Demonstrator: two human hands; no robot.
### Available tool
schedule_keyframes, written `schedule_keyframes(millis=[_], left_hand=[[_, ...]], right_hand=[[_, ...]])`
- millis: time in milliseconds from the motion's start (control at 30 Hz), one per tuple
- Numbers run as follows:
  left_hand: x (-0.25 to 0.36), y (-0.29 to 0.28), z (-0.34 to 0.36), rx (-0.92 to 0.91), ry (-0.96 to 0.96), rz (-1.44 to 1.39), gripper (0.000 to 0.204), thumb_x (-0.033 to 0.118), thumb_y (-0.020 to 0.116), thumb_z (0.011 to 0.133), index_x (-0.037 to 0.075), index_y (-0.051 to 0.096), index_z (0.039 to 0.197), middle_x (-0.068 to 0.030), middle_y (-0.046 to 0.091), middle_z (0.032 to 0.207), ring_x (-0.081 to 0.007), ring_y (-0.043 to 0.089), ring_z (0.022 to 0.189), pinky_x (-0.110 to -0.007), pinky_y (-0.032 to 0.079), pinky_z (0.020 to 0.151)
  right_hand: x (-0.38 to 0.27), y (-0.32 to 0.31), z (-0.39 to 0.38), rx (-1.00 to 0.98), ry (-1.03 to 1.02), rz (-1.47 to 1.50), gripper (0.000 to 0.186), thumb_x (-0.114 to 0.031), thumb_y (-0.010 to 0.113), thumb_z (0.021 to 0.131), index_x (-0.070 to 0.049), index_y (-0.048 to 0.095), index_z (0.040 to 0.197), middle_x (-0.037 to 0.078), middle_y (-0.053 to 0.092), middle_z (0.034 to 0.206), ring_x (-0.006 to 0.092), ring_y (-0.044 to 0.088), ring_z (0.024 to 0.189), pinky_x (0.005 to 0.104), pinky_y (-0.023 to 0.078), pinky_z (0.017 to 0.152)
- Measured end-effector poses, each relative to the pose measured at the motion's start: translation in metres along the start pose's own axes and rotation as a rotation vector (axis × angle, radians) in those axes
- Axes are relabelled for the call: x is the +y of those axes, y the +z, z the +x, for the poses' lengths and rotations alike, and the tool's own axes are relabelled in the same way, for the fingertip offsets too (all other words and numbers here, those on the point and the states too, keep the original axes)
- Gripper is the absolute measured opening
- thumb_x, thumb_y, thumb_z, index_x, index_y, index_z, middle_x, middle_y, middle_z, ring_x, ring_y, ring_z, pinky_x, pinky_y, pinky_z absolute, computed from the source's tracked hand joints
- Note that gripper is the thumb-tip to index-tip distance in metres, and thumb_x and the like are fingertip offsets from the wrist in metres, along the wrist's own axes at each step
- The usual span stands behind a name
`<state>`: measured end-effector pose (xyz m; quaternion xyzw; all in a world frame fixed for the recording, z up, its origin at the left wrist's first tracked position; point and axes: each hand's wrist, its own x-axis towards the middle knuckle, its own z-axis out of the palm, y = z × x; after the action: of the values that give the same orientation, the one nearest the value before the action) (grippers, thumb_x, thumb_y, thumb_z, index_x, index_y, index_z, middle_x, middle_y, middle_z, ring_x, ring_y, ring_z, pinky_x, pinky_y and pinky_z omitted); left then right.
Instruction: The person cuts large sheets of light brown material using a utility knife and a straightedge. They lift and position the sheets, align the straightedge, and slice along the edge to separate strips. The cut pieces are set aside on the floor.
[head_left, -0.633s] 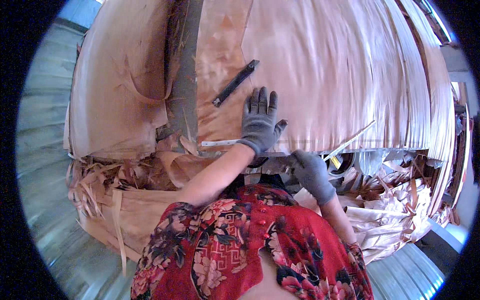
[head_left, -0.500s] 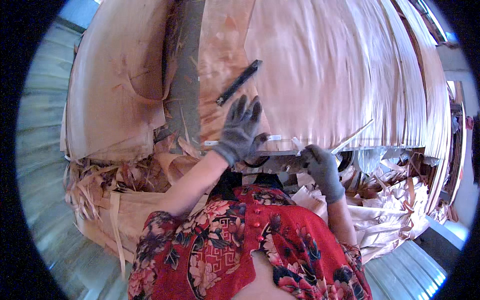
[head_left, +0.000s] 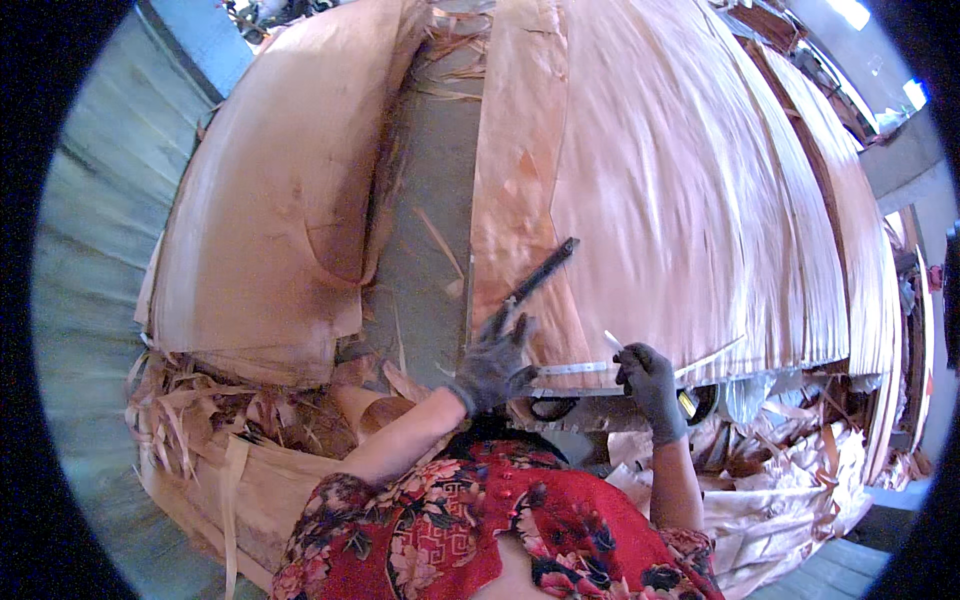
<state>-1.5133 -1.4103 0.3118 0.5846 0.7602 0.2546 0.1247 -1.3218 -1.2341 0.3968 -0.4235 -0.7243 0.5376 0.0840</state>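
Note:
My left hand (head_left: 493, 362), in a dark grey glove, lies with fingers spread on a narrow wood veneer strip (head_left: 515, 215) at its near end. Its fingertips reach the lower end of a narrow dark bar (head_left: 545, 268) lying aslant on the veneer. Right of this hand, a white tape strip (head_left: 578, 370) runs along the near edge. My right hand (head_left: 652, 390), gloved too, is closed at the edge of the wide veneer sheet (head_left: 680, 220). A short white strip (head_left: 612, 341) sticks up from its pinched fingers. Something small and yellow (head_left: 687, 404) shows beside its wrist.
Another veneer stack (head_left: 270, 200) stands to the left, past a grey gap (head_left: 425, 215) with thin scraps. Torn veneer scraps (head_left: 250, 410) fill the space below the near edge on the left, and more (head_left: 770, 470) lie on the right. A thin sliver (head_left: 712, 360) rests near my right hand.
The whole view has shifted, so the stacks sit lower. My left fingertips have come up to the dark bar's lower end. My right hand now shows over the sheet's edge, the white strip pointing up.

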Motion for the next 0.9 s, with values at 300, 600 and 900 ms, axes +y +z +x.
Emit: schedule_keyframes(millis=[300, 600, 900], left_hand=[[-0.063, -0.064, -0.085, 0.144, -0.225, 0.138, 0.05, 0.021, 0.061, 0.077, 0.005, 0.046, 0.123, -0.0258, 0.018, 0.142, -0.0439, 0.017, 0.13, -0.047, 0.018, 0.106], [-0.189, -0.089, -0.109, 0.035, -0.225, 0.093, 0.065, 0.019, 0.06, 0.073, 0.005, 0.037, 0.131, -0.0226, 0.016, 0.144, -0.0407, 0.018, 0.131, -0.048, 0.018, 0.105], [-0.229, -0.169, -0.011, 0.0, 0.015, -0.017, 0.063, 0.017, 0.062, 0.073, 0.006, 0.037, 0.129, -0.0238, 0.016, 0.143, -0.0391, 0.013, 0.133, -0.046, 0.018, 0.106]], right_hand=[[0.017, 0.044, 0.088, 0.007, -0.019, 0.176, 0.015, -0.011, 0.049, 0.085, -0.001, 0.06, 0.08, 0.003, 0.053, 0.056, 0.0088, 0.048, 0.047, 0.0239, 0.037, 0.042], [0.042, 0.037, 0.121, 0.408, 0.15, 0.335, 0.023, -0.021, 0.055, 0.086, -0.002, 0.062, 0.075, 0.0, 0.053, 0.058, 0.0085, 0.047, 0.047, 0.0236, 0.035, 0.043], [0.053, 0.038, 0.131, 0.587, 0.173, 0.284, 0.024, -0.024, 0.057, 0.085, -0.005, 0.062, 0.071, 0.0, 0.055, 0.058, 0.0101, 0.047, 0.046, 0.0245, 0.036, 0.043]])
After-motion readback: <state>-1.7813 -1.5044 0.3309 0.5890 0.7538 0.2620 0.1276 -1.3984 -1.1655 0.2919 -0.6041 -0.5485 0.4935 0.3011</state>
